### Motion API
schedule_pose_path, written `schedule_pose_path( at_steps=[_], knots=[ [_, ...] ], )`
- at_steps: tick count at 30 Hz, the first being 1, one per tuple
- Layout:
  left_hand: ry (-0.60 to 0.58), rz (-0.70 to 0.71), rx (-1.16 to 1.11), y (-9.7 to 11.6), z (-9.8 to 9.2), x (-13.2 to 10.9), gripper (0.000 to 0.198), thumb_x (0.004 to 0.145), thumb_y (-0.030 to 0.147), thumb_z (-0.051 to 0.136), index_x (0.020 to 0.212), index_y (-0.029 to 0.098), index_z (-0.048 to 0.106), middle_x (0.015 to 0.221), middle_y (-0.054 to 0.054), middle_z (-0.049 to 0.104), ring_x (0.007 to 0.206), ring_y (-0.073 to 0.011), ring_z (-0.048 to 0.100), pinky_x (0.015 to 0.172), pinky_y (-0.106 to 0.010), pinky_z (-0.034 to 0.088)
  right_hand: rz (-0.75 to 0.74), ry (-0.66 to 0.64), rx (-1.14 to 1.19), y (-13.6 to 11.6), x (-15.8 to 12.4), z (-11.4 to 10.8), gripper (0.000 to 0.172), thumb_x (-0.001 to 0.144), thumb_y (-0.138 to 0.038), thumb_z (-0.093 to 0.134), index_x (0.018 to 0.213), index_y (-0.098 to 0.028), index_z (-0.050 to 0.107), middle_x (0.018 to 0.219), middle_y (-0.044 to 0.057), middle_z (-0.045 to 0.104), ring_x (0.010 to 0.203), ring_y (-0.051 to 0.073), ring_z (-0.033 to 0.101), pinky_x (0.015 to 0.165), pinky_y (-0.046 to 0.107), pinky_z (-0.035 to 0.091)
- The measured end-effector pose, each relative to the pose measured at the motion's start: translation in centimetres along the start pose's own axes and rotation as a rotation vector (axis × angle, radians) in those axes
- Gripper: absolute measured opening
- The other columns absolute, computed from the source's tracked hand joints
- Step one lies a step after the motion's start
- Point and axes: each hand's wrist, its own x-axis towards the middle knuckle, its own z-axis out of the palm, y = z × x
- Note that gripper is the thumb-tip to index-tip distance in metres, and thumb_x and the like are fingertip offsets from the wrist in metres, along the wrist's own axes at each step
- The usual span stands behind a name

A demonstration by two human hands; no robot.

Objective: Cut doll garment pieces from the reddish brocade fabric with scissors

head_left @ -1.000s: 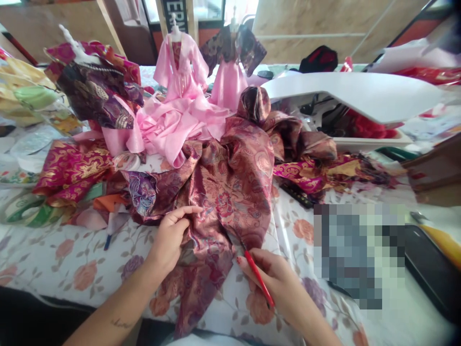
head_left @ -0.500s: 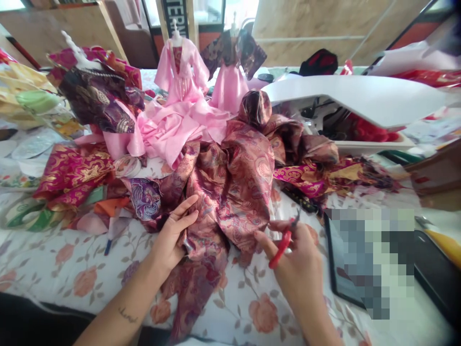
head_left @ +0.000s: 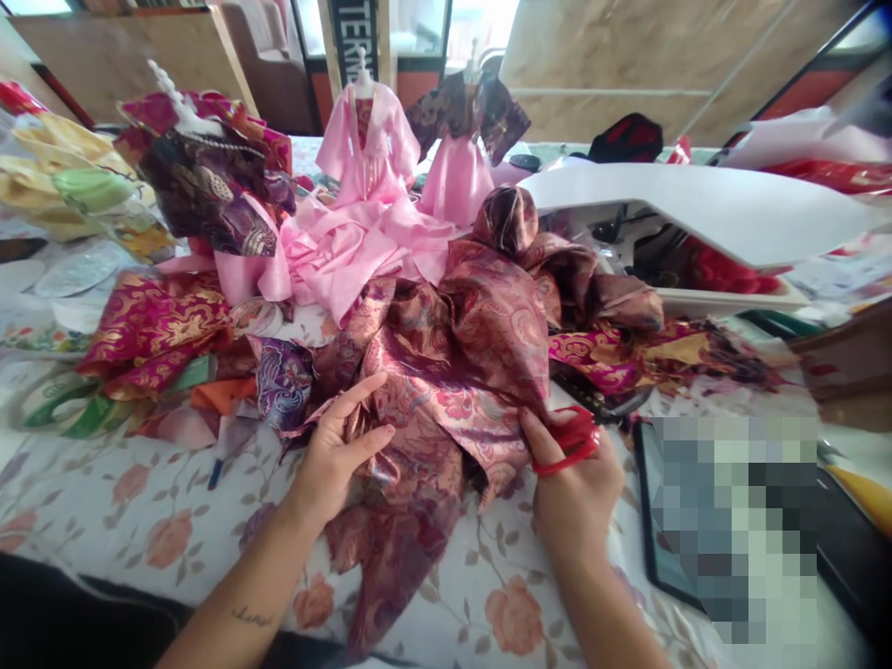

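— Currently, head view only. My left hand [head_left: 341, 455] lies on the maroon-and-copper floral brocade cloth [head_left: 452, 390], fingers spread and flat, pinning a fold. My right hand [head_left: 578, 488] is closed around the red plastic-handled scissors [head_left: 570, 442], with the thumb against the cloth's right edge.
— Where does the cloth sit?
— On the table under the white rose-print cover [head_left: 139, 520]. It is heaped in front of the pink satin doll gown [head_left: 362, 242], between my two hands.
— Step in hand?
— By my reading, positioning. The cloth is steadied and the scissors are at its edge, with no cut visible.
— What does the next move call for?
— In my judgement, the fold kept taut under the left palm and the blades kept clear of the fingers. The glossy weave could slip.
— Orientation?
— The cloth's long axis runs from far to near, with the mound at the far end and a narrow tail pointing at the near table edge. The scissors' handles lie roughly crosswise, loops to the right. The blades are hidden, so I cannot tell whether they are parted or where the tip points.
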Motion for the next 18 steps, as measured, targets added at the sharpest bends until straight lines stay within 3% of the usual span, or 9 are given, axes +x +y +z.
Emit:
schedule_pose_path(
  at_steps=[8, 14, 18],
  knots=[
    [0.009, 0.094, 0.104, -0.07, 0.15, -0.19, 0.057, 0.062, 0.017, 0.076, 0.117, 0.029, 0.065, 0.109, -0.001, 0.069, 0.098, -0.0221, 0.063, 0.068, -0.022, 0.053, -0.021, 0.044, -0.01, -0.15, -0.13, -0.04, 0.027, 0.071, -0.037, 0.074, 0.079, -0.018, 0.056, 0.072, -0.002, 0.054, 0.065, 0.014, 0.049, 0.067, 0.027, 0.039],
    [-0.055, 0.118, 0.135, -0.23, -0.11, -0.17, 0.053, 0.069, 0.021, 0.074, 0.12, 0.031, 0.063, 0.116, 0.001, 0.066, 0.074, -0.0129, 0.062, 0.055, -0.018, 0.049, -0.038, 0.063, -0.013, -0.12, -0.18, -0.07, 0.027, 0.073, -0.035, 0.073, 0.083, -0.017, 0.056, 0.072, -0.002, 0.053, 0.065, 0.014, 0.048, 0.067, 0.026, 0.039],
    [-0.099, 0.14, 0.145, -0.6, -0.45, -0.04, 0.054, 0.071, 0.022, 0.073, 0.123, 0.033, 0.06, 0.121, 0.004, 0.064, 0.089, -0.0137, 0.062, 0.07, -0.018, 0.051, -0.068, 0.085, -0.007, 0.22, -0.01, 0.06, 0.028, 0.071, -0.036, 0.074, 0.081, -0.016, 0.057, 0.07, -0.002, 0.054, 0.064, 0.014, 0.048, 0.065, 0.027, 0.039]
  ],
)
